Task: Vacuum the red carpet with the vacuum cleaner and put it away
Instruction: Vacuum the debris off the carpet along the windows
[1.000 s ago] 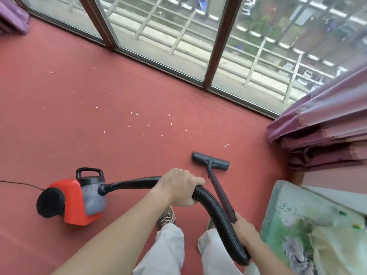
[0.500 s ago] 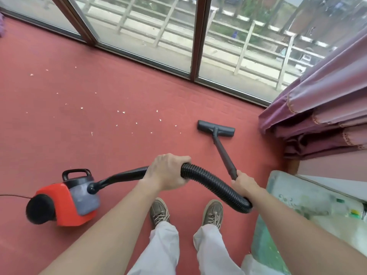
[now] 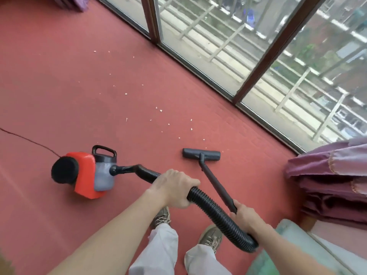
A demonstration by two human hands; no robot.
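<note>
The person stands on the red carpet [image 3: 59, 86] and holds the vacuum cleaner [image 3: 85, 173] in two places. The left hand [image 3: 174, 187] has its fingers curled around the black ribbed hose [image 3: 218, 213], about the middle of it. The right hand [image 3: 246, 217] grips the near end of the dark tube [image 3: 216, 183], close to where the hose joins it. The flat nozzle [image 3: 201, 154] lies on the carpet in front of the person. The red body of the machine stands on the carpet to the left, and its thin cord [image 3: 25, 138] runs away toward the left edge. Small white crumbs [image 3: 160, 110] are scattered on the carpet beyond the nozzle, between it and the window [image 3: 218, 46], and a few lie just beside it. I judge that the cleaning is far from finished. The part near the purple curtain [image 3: 327, 175] looks free of crumbs, but most of the crumbs remain to be taken up. The putting away is not yet begun.
</note>
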